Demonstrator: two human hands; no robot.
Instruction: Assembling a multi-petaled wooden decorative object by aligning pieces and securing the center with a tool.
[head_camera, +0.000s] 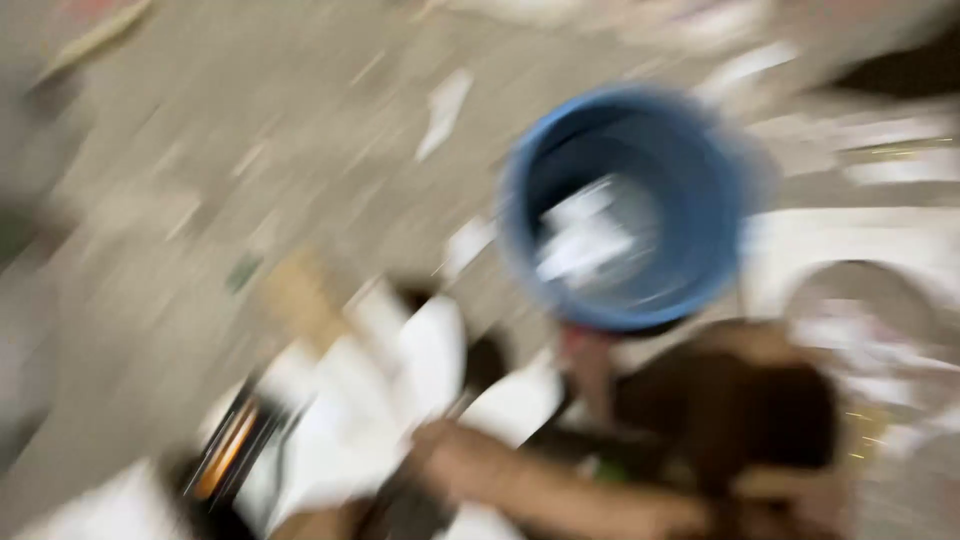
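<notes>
The whole view is smeared by fast motion. A round blue bucket (625, 205) stands on the grey floor at upper right, with white paper scraps inside it. Along the bottom edge a bare forearm runs from the lower right to the left. Its hand (432, 447) ends beside a heap of white sheets (375, 400). The blur hides whether this is my right hand or another person's, and what its fingers are doing. A dark brown mass (735, 410) lies just below the bucket, too blurred to identify. My left hand does not show.
White and pale scraps (443, 108) litter the grey floor. A dark object with an orange stripe (225, 455) lies at lower left. A tan cardboard-like piece (300, 300) sits left of centre. White rounded shapes (860, 250) fill the right edge.
</notes>
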